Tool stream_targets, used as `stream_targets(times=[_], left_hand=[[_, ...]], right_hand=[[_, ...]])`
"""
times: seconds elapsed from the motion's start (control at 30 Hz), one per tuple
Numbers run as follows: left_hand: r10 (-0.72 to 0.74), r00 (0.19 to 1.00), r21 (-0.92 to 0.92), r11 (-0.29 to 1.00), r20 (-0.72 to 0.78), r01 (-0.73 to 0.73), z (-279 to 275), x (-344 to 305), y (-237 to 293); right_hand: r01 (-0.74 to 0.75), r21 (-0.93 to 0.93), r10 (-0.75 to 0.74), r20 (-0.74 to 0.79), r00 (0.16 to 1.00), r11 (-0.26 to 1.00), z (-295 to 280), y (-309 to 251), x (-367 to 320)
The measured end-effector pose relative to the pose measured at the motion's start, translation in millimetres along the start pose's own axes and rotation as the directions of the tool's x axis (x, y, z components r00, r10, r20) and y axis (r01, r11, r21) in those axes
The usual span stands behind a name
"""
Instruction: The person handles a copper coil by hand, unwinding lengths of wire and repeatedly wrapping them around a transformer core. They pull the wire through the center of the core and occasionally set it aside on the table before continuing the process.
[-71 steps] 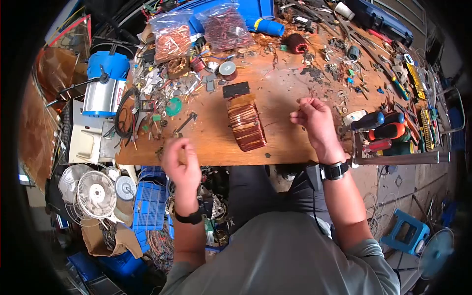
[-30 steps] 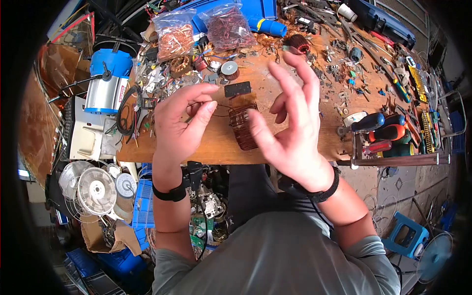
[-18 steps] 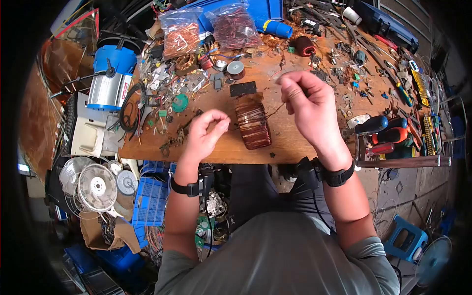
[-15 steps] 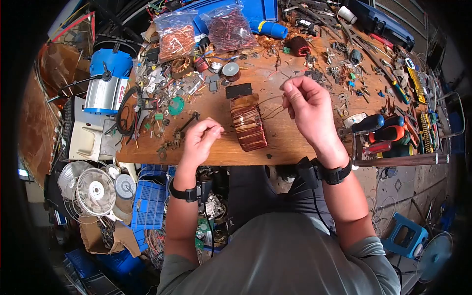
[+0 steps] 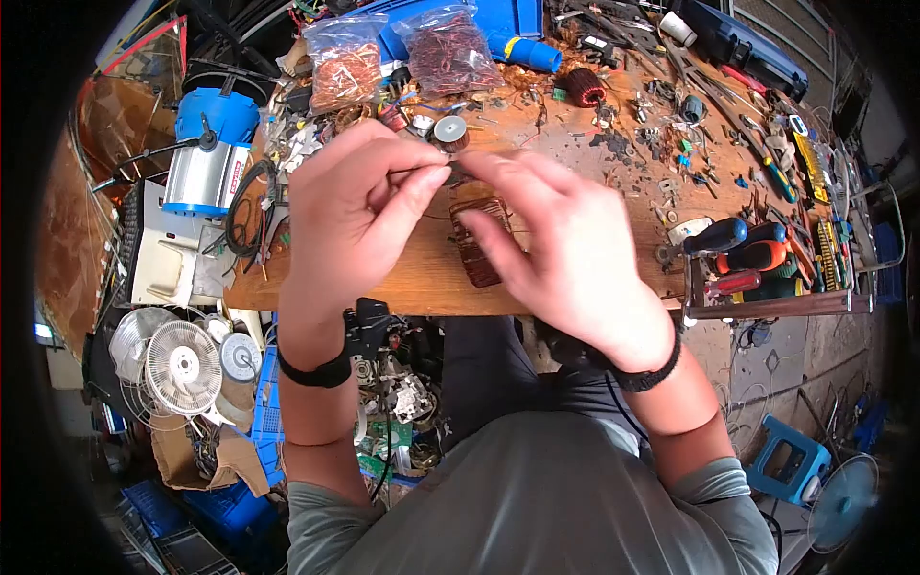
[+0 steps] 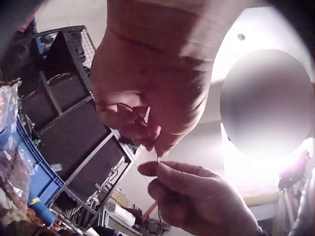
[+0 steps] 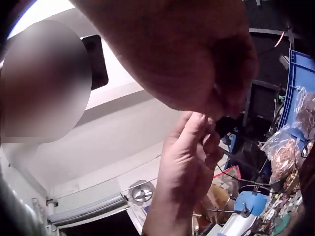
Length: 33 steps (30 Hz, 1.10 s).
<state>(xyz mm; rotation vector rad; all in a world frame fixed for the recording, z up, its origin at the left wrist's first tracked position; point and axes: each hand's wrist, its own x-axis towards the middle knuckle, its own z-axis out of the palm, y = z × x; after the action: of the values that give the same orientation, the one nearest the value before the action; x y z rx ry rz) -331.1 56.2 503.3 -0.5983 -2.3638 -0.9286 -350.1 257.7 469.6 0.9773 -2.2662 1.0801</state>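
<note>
Left hand (image 5: 345,211) and right hand (image 5: 575,249) drawn together since earlier frame, both pinching wire (image 6: 158,160); coil (image 5: 470,251) lies below, nearer right hand, long axis fore-and-aft.

A narrow red label (image 5: 237,178) is standing on the silver side of a blue-and-silver cylindrical machine (image 5: 197,182) and is bearing pale marks too small to read. No words, brands, numbers or signs are showing legibly in any of the three views.
</note>
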Motion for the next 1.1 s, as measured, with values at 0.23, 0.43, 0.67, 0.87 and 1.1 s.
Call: stream_targets(times=[0.23, 0.43, 0.67, 0.87, 1.1], left_hand=[[-0.358, 0.928, -0.531, 0.770, 0.099, 0.354, 47.5, -68.2, -68.1], [-0.609, 0.767, -0.492, 0.613, 0.204, 0.618, 34.7, -119.4, -114.2], [0.019, 0.963, 0.239, 0.970, -0.268, 0.047, -82.6, -10.9, -61.5], [-0.055, 0.948, 0.186, 0.976, -0.313, 0.118, -33.9, -61.5, -37.0], [-0.566, 0.789, -0.110, 0.823, -0.240, 0.557, 42.8, -203.9, -88.6]], right_hand=[[-0.285, 0.413, 0.378, -0.162, 0.912, 0.865, -3.2, 40.1, 9.2], [-0.342, 0.489, 0.505, -0.251, 0.826, 0.803, -14.8, 88.1, -3.8], [-0.532, 0.359, 0.594, -0.082, 0.801, 0.767, 14.5, 119.0, -53.1], [-0.560, 0.047, 0.561, 0.000, 0.828, 0.827, 13.6, 128.9, -79.9], [-0.743, 0.319, 0.748, 0.133, 0.650, 0.589, 13.4, 135.5, -94.6]])
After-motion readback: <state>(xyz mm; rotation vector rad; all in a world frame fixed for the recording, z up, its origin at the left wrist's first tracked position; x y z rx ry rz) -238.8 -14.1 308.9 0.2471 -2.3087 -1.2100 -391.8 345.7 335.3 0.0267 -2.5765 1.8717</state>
